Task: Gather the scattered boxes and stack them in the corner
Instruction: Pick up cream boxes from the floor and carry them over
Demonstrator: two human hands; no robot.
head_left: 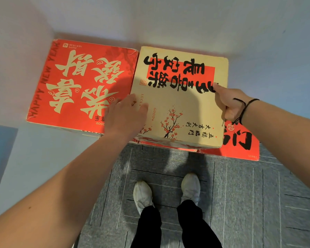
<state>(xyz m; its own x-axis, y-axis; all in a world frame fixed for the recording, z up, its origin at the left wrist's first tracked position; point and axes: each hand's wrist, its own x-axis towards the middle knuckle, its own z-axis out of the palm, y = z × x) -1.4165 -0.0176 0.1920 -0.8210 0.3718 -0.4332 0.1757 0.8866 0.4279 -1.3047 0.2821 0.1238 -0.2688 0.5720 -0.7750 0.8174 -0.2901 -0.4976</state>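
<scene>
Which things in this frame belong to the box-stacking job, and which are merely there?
Job: tan box, held by left hand and right hand; red box beside it; red box underneath.

Merely there: carpet, wall, shoes, black wrist cord.

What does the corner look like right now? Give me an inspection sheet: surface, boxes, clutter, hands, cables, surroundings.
Surface: grey patterned carpet, the person's pale shoes standing on it.
Job's things: red box against the wall; tan box beside it on the right, lying on a second red box that juts out on the right.
Clutter: nothing seen.
Hands: left hand rests flat on the tan box's left edge; right hand grips its right edge, thumb on top.
Cables: nothing seen; only a black cord round the right wrist.
Surroundings: plain pale walls meeting at the left.
</scene>
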